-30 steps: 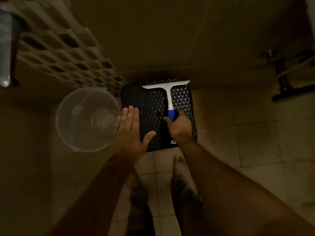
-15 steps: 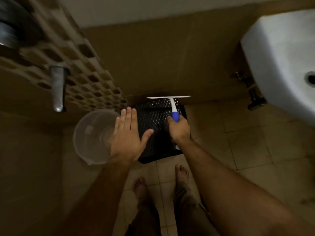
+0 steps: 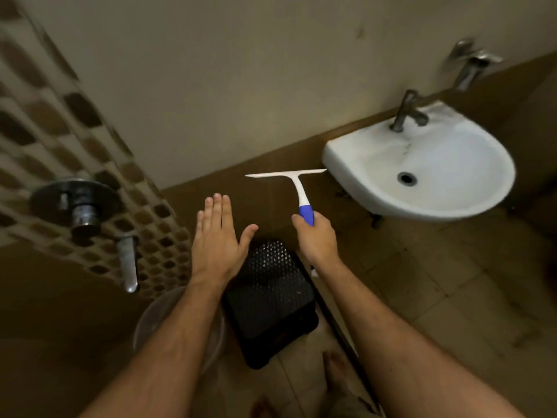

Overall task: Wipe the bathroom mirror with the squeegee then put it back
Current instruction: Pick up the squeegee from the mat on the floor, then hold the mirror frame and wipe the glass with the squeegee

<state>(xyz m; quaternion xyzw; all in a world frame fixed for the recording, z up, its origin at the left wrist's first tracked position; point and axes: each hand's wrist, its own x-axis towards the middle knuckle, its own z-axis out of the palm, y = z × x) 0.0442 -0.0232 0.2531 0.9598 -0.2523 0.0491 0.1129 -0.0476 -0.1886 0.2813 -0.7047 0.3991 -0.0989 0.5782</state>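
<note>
Two hands in view: right hand [image 3: 316, 239] fisted around the blue grip of the squeegee [image 3: 297, 188], fingers clamped on it, white blade level and raised clear of the black stool [image 3: 271, 300] below. Left hand [image 3: 215, 239] empty, palm down, fingers straight and close together, thumb splayed, hovering over the stool's near-left corner without touching it.

Judged as the very start of the task: tool in hand, no wiping done, mirror nowhere in view. Next move likely calls for carrying the blade up and toward wherever the mirror hangs, presumably above the white sink [image 3: 422, 164], then laying the rubber edge flat on the glass.

Blade tip close to the sink's left rim, so some care needed when swinging right. Tap [image 3: 405, 111] standing at the back of the basin, another edge to clear on the way up. Shower valve [image 3: 81, 209] and spout [image 3: 128, 263] jutting from the tiled wall on the left, well apart from the tool. Clear bucket [image 3: 156, 315] on the floor under the left forearm. Open wall straight ahead, with plenty of room upward.
</note>
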